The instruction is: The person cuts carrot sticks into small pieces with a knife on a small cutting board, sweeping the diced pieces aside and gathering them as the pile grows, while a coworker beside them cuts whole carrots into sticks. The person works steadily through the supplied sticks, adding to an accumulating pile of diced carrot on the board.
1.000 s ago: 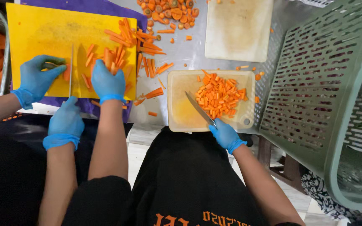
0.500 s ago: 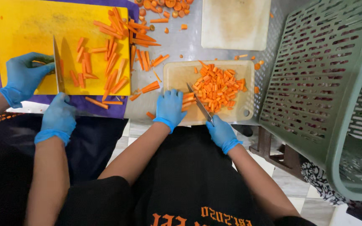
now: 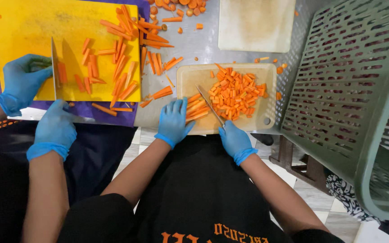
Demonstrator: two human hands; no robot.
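Grip: left hand point(image 3: 173, 120), blue-gloved, lies flat with fingers spread, pinning a bundle of orange carrot sticks point(image 3: 196, 109) on the pale rectangular plastic cutting board point(image 3: 185, 76); nothing is clenched. Right hand point(image 3: 234, 139), also blue-gloved, is closed around the handle of a slim steel-bladed knife point(image 3: 210, 105), blade angled across the sticks just beside the left fingertips.

Left to right: a co-worker's 2 blue-gloved hands point(image 3: 23, 83) work a broad cleaver point(image 3: 53, 67) on a yellow rectangular cutting board point(image 3: 19, 27) scattered with carrot strips; then the grey metal desk point(image 3: 190, 45); then the pale board, with a heap of diced carrot pieces point(image 3: 237, 92) right of the blade; then a green perforated plastic crate point(image 3: 338, 90).

Risk, as judged: the blade sits close to the left fingertips, so a slipping stick could draw it into the glove. The dice lie near the board's right edge and may spill.
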